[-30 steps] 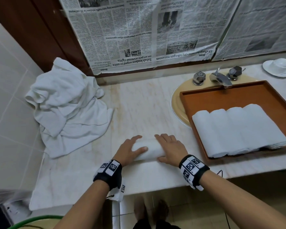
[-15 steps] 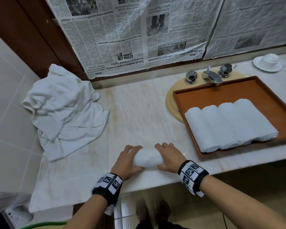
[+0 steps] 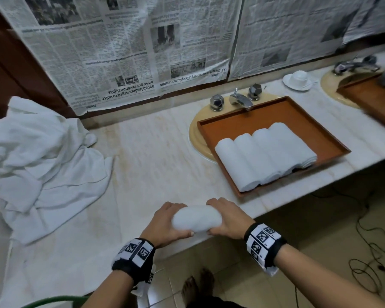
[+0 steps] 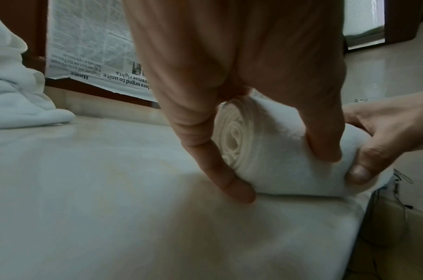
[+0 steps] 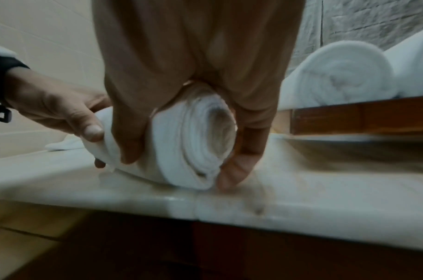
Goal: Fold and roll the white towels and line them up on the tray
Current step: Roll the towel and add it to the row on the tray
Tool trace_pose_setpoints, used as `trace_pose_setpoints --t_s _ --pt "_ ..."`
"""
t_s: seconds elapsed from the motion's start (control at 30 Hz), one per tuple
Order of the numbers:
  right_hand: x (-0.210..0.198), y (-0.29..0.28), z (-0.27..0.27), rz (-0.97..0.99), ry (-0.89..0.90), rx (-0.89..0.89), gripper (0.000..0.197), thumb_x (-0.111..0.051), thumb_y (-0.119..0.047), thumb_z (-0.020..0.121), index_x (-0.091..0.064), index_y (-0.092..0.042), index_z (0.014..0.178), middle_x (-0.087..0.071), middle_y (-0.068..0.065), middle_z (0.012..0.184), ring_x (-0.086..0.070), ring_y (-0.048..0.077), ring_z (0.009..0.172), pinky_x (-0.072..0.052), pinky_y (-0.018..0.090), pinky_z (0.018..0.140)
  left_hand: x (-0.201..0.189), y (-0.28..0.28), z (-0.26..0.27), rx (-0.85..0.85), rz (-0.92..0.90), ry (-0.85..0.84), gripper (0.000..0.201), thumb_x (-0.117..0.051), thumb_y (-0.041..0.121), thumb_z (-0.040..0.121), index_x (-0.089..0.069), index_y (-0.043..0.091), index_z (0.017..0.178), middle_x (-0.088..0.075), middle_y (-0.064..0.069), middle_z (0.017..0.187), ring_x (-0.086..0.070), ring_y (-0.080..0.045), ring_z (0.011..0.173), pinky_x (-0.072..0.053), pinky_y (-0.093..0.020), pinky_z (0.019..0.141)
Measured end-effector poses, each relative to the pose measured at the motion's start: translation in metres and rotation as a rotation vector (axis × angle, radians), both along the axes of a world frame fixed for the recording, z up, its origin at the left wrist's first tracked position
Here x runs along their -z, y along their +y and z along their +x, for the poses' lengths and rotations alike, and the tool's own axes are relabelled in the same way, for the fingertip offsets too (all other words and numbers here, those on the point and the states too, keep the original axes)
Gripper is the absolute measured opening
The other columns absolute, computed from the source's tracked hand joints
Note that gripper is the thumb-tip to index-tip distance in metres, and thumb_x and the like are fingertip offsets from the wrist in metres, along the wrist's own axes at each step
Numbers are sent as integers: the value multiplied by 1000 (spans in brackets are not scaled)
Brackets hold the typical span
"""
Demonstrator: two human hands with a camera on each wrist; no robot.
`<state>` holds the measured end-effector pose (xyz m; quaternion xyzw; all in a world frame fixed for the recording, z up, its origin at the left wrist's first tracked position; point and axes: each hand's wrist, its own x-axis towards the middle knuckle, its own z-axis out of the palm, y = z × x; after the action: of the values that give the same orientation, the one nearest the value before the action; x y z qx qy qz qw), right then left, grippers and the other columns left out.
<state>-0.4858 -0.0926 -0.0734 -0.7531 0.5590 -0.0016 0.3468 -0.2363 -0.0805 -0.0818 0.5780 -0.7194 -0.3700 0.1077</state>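
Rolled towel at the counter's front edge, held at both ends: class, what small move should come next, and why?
Probably lift the rolled towel toward the tray. It looks fully rolled, the left hand and right hand grip its ends, and four rolled towels already lie there.

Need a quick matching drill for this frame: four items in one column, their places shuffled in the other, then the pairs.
Things:
1. rolled towel
2. towel pile
3. tray
4. cup and saucer

Places:
A. over the sink
B. by the left wall
C. between the two sinks
D. gripped by both hands at the counter's front edge

Pairs: 1-D, 2-B, 3-A, 4-C
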Motion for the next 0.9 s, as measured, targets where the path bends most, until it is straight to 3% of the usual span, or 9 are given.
trace_pose_setpoints --t_s 0.1,0.2,0.33,0.5,0.63,0.9 --pt "1 9 -2 -28 96 59 73 -69 -61 66 -35 -45 128 -46 -4 121 -53 25 106 -49 44 88 0 2 -6 11 29 2 75 -85 52 69 -52 34 133 -48 5 124 -48 -11 112 -35 -22 90" --pt "-1 15 1 24 133 107 74 -73 -60 66 -37 -41 128 -44 0 123 -56 29 107 -49 45 91 -2 4 -9 38 85 -40 76 -83 53 71 -50 30 135 -44 2 124 -45 -11 107 -35 -22 88" --pt "-6 18 4 123 54 169 82 -84 -53 61 -43 -33 129 -38 0 119 -51 26 109 -48 42 95 -4 5 -10 54 134 -88 81 -81 64 66 -51 30 133 -47 -1 122 -50 -18 111 -40 -27 90" --pt "-5 26 -1 152 -5 188 87 -85 -55 59 -44 -33 132 -38 -3 120 -46 20 113 -44 37 99 -4 10 -13 58 125 -66 75 -81 65 65 -55 33 128 -52 3 116 -50 -14 106 -39 -24 85" --pt "-9 33 -6 149 -58 229 87 -85 -56 59 -46 -34 133 -39 -4 118 -44 18 113 -44 36 99 -4 12 -12 40 120 -13 75 -77 77 52 -60 41 116 -59 8 110 -56 -9 100 -42 -20 78" --pt "-46 40 -36 61 -175 286 82 -78 -68 50 -55 -39 123 -46 -6 115 -47 14 110 -45 34 96 -44 0 -30 71 218 73 62 -85 57 65 -60 40 118 -63 18 110 -58 -1 100 -49 -23 84"
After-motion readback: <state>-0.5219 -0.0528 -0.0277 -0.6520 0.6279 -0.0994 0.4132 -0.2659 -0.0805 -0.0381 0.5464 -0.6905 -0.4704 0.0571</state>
